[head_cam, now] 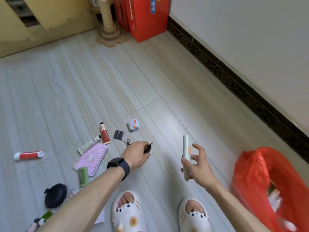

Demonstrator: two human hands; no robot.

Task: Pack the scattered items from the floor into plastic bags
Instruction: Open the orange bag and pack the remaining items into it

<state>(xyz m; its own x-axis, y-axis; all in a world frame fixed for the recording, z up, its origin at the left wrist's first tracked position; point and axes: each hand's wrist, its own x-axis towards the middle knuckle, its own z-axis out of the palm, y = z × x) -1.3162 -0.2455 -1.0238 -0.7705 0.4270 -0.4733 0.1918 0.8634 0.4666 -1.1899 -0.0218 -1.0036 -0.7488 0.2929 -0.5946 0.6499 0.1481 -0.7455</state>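
Partly hidden under the left forearm, at about 7 o'clock in the view, lie a black round case (55, 195), a white sheet corner and some small bottles (38, 221) that are too blurred to name. The left hand (137, 154) pinches a small dark thing (148, 148) between its fingertips; what it is I cannot tell. The right hand (198, 166), at 5 o'clock from the centre, grips a pale green tube (186, 156) upright, with the upper fingers spread loose. At 4 o'clock the red plastic bag (260, 178) stands open on the floor (100, 77), cut off by the frame edge; something white and green shows inside, not clear. Scattered items lie at 8 o'clock: a pink spiral notebook (92, 158) with a green packet (83, 176) over its near corner, a white tube (89, 144) touching a red tube (104, 133), a black tag with a chain (119, 135), a small patterned tin (133, 125), and well apart at 9 o'clock a red and white stick (28, 155). Red boxes (145, 17) stand at 12 o'clock by the wall.
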